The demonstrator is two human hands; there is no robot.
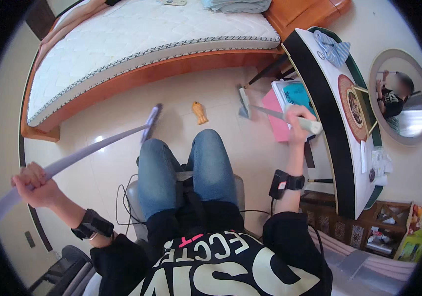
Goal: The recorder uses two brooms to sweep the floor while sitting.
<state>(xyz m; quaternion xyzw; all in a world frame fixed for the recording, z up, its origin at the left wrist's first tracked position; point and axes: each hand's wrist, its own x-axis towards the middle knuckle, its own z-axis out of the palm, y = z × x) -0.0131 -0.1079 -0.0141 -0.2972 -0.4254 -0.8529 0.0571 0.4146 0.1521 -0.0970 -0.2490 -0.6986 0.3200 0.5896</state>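
My left hand (35,185) is closed around the pale purple handle of a broom (96,147). The broom's head (151,123) rests on or just over the tiled floor beyond my left knee, slightly blurred. In my right hand (300,120) is the whitish grip of a second long-handled tool (268,111). Its light grey head (244,103) is seen nearly edge-on by the table leg and looks like a dustpan. Between the two heads lies an orange-yellow fish-shaped object (199,113) on the floor, apart from both.
A wooden bed with a white mattress (151,33) spans the far side; another person's leg (68,27) lies on it. At right stands a black-edged white table (344,122) with a round mirror (401,97). Pink and clear bins (277,127) sit beneath. Black cables (122,199) trail beside my seat.
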